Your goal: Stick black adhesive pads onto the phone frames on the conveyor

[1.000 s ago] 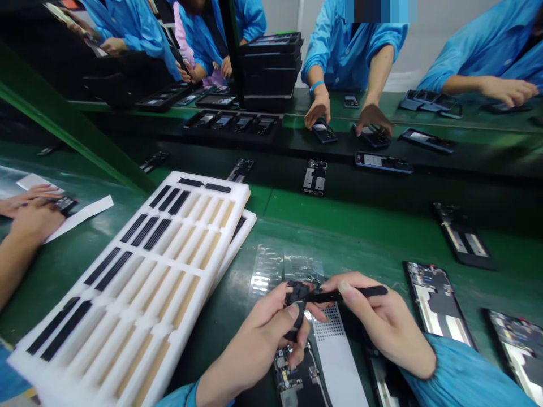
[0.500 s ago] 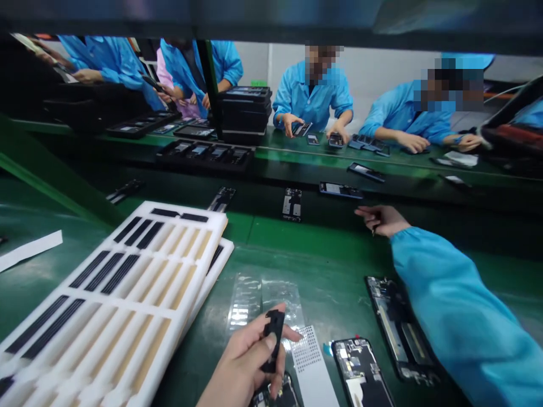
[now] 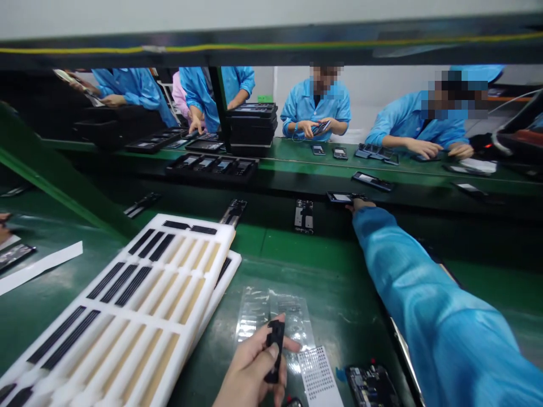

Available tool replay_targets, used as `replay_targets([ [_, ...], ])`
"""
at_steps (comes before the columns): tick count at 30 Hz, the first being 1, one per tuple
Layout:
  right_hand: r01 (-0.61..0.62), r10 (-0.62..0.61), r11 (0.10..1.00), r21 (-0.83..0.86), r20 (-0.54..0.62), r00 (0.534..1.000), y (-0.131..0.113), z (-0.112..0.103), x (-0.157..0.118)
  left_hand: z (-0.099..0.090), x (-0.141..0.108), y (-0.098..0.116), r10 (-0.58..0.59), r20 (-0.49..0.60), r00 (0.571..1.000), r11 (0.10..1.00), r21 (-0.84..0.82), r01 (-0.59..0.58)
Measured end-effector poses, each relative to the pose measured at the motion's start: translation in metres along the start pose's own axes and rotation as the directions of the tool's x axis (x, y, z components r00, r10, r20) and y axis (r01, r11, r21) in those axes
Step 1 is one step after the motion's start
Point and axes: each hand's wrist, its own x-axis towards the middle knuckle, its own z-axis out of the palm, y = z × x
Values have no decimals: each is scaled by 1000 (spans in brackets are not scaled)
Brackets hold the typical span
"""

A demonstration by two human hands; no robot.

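At far left, part of a co-worker's hand (image 3: pixel 3 233) was seen near an opened phone (image 3: pixel 16 257), with a white paper strip (image 3: pixel 46 265) lying just beside it. A white foam tray (image 3: pixel 228 232), set on a second tray (image 3: pixel 232 264), was partly filled with black strips (image 3: pixel 134 285); its right-hand columns held none. Clear plastic bags (image 3: pixel 253 308) lay flat on the green bench (image 3: pixel 275 263). In front of them a small black part (image 3: pixel 277 333) was held raised in the left hand (image 3: pixel 250 364), pinched between thumb and fingers. A dotted white sheet (image 3: pixel 318 373) lay just right of it, with a phone frame (image 3: pixel 304 216) well beyond. A phone (image 3: pixel 338 197) was met at its right end by the outstretched right hand (image 3: pixel 361 203); whether its fingers were closed could not be told. A board-exposed phone (image 3: pixel 373 387) lay below the blue sleeve (image 3: pixel 407 271), near the bottom edge.
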Motion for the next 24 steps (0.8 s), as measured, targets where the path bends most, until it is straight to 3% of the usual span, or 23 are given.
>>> replay_targets([
  [5, -55, 54, 997, 61, 8, 998, 5, -10, -9, 1, -4, 1, 23, -4, 1000, 1000, 21, -22],
  [10, -12, 3, 999, 37, 249, 968, 19, -45, -44, 1, -17, 18, 88, -80, 993, 995, 43, -85],
  [13, 9, 14, 999, -47, 473, 881, 44, -45, -94, 4, -27, 27, 142, -175, 974, 989, 59, -134],
  [16, 53, 62, 988, -147, 683, 728, 75, -25, -161, 7, -36, 27, 123, -191, 974, 987, 122, -100],
  [19, 155, 82, 966, -209, 808, 583, 97, -5, -214, 10, -42, 19, 85, -173, 981, 977, 206, -49],
  [21, 253, 69, 936, -246, 831, 552, 102, 1, -230, 10, -45, 14, 78, -151, 986, 967, 254, -38],
  [24, 441, -45, 848, -294, 789, 613, 100, -7, -239, 7, -48, 9, 71, -108, 992, 937, 349, -29],
])
